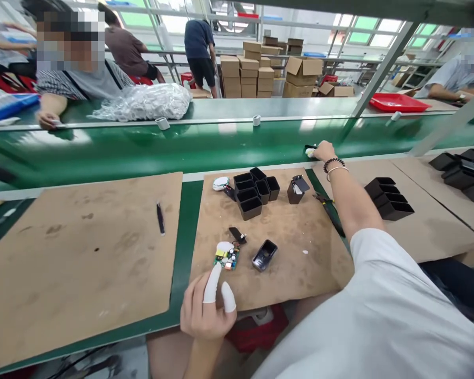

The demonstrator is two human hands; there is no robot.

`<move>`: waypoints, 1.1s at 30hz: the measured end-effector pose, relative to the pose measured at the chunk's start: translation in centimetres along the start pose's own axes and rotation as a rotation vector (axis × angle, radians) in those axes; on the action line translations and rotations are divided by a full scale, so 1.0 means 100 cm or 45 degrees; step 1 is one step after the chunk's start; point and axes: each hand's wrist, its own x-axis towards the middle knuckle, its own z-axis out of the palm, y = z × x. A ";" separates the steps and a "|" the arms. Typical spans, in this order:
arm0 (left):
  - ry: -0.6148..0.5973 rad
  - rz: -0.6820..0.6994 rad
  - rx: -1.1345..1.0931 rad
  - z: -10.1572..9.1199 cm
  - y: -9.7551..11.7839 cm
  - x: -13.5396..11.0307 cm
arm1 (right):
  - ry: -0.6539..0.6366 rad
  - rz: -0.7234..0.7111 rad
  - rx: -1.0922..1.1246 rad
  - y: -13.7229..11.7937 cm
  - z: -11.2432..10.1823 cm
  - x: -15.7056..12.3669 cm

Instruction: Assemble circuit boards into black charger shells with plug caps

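Note:
My right hand [324, 151] is stretched out over the green belt, its fingers closed on a small circuit board [310, 152] with white, yellowish and black parts; much of it is hidden. Near the front of the cardboard mat, my left hand [208, 308] has white covers on thumb and index finger, which are spread apart. The index fingertip is close to a green circuit board [227, 257] with a yellow component and a white pad. A small black plate [237, 235] lies just behind that board. To the right rests a glossy black plastic housing [265, 255].
Several black open boxes [249, 204] stand grouped on the mat, with one black case [296, 192] beside them. Pliers [323, 198] lie at the mat's right edge. A black pen [160, 218] is on the left cardboard. Across the belt [237, 142], a person sits by bagged plastic [150, 101].

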 end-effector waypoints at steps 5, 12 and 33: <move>-0.005 -0.014 -0.004 -0.001 0.002 0.003 | 0.032 -0.133 -0.031 0.015 -0.033 -0.058; -0.088 -0.204 -0.151 0.000 -0.002 -0.012 | 0.023 -0.424 0.175 0.070 -0.016 -0.263; -0.206 -0.391 -0.241 0.005 -0.001 -0.017 | 0.005 -0.367 -0.030 0.173 -0.122 -0.151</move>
